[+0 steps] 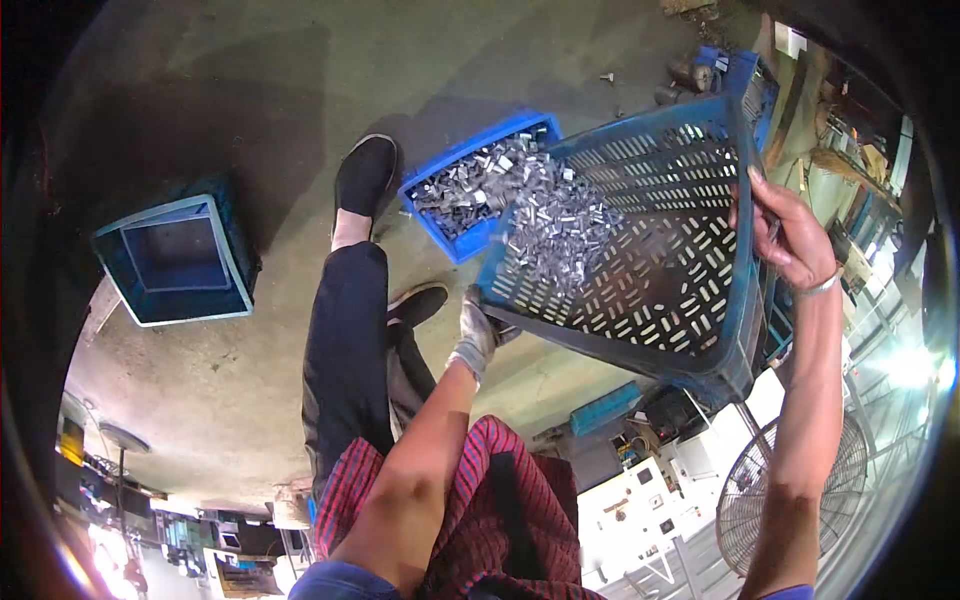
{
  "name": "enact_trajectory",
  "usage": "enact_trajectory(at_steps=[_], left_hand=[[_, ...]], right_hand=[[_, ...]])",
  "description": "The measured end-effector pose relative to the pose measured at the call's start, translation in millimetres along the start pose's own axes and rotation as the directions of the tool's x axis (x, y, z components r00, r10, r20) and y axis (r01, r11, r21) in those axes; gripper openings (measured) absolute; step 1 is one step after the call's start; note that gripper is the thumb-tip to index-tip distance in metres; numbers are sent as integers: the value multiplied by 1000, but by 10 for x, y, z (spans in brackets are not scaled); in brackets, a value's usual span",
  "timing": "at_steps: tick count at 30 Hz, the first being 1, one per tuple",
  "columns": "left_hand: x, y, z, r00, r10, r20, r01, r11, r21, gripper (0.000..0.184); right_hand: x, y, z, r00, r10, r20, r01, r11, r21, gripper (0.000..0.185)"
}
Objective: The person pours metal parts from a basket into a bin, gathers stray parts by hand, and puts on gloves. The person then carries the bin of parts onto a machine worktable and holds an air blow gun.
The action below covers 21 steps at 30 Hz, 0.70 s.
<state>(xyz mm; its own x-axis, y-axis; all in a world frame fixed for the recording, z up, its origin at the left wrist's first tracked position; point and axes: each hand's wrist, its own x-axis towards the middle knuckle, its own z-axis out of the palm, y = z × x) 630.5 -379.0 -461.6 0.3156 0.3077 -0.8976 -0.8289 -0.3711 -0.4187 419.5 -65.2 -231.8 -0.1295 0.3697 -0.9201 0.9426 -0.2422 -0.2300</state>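
A large blue slotted crate [650, 272] is tilted between my two hands. Small grey metal pieces [560, 225] lie at its lower left end and spill over into a blue bin [458, 246] on the floor, which holds many of the same pieces. My left hand [477, 335], in a pale glove, is closed on the crate's near left corner. At the upper right, my bare right hand [785, 232] has its fingers wrapped round the crate's far rim.
An empty-looking blue crate [190, 312] with another bin inside stands on the floor at left. My shoes [367, 177] are beside the blue bin. A round fan [790, 490] is at lower right; another blue container [762, 92] stands at upper right.
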Motion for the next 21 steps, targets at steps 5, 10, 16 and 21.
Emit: enact_trajectory(at_steps=[5,10,16,21], left_hand=[[74,-92,-64,996,-85,8,85,994,-71,57],[19,-211,-182,993,-66,103,83,982,-168,51],[221,-319,-440,998,-64,16,66,963,-261,48],[96,-319,-399,1000,-5,23,11,963,-271,48]], right_hand=[[-174,87,72,999,18,31,-14,993,-114,42],[-412,333,116,996,1,88,4,998,-63,42],[-666,423,348,1000,-23,11,23,995,-94,40],[-704,438,296,999,-36,1,36,995,-95,39]])
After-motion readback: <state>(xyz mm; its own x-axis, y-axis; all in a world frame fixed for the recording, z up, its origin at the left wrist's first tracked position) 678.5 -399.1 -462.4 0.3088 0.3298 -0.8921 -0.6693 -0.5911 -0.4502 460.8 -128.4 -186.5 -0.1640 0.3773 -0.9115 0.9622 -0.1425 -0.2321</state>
